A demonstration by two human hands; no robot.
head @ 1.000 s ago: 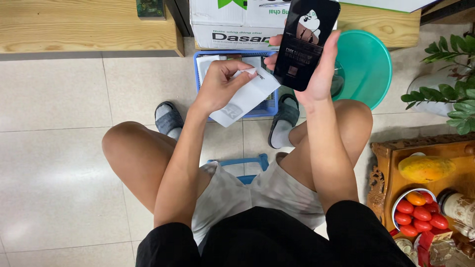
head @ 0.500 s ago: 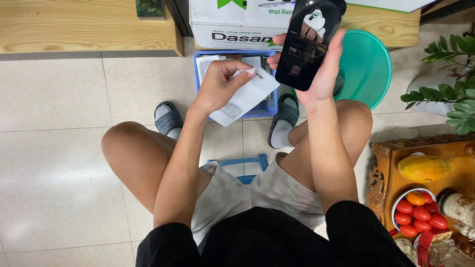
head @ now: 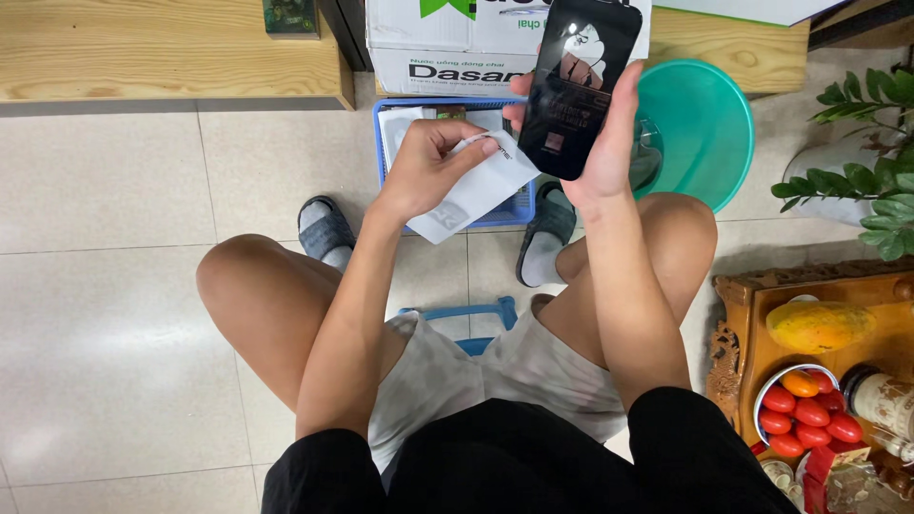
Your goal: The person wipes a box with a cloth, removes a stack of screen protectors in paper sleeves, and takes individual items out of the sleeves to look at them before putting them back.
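Looking down, we see our right hand (head: 609, 143) wrapped around a black phone (head: 581, 86), fingers closed along its edge; the phone's top is cut off by the frame. Our left hand (head: 433, 167) pinches a white packet (head: 481, 190) between thumb and fingertips, just beside the phone. Behind the packet a blue basket (head: 386, 152) sits on the floor, its contents mostly hidden by hands and packet. A teal basin (head: 705, 124) is partly covered by the phone and wrist. Whether the packet's corner touches the phone we cannot tell.
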